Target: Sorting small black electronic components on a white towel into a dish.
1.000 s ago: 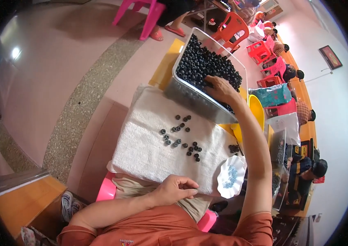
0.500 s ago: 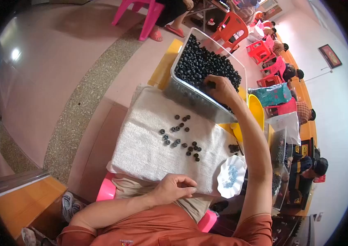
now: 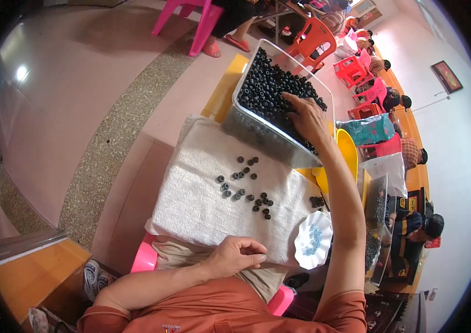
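Black, rounded bead-like pieces with holes fill a clear plastic bin (image 3: 271, 132) at the far side. My right hand (image 3: 309, 117) reaches over the bin's near right part, fingers apart and touching the pile of black beads (image 3: 266, 83); its fingertips are partly lost among them. Close to my body, my left hand (image 3: 234, 256) rests at the front edge of a white towel (image 3: 183, 194). Its fingers are loosely curled, thumb a little apart, and nothing shows in it. Several loose black beads (image 3: 241, 175) lie scattered on the towel between my hands and the bin.
A white scalloped dish (image 3: 305, 258) with small bluish bits sits at the towel's right corner, near a small cluster of beads (image 3: 316, 202). A yellow scoop (image 3: 346, 152) stands beside the bin. Other people and red and pink chairs (image 3: 313, 41) are farther off.
My right hand has lifted slightly and shifted right within the bin, its curled fingers spreading over the beads. The left hand and the beads on the towel stay put.
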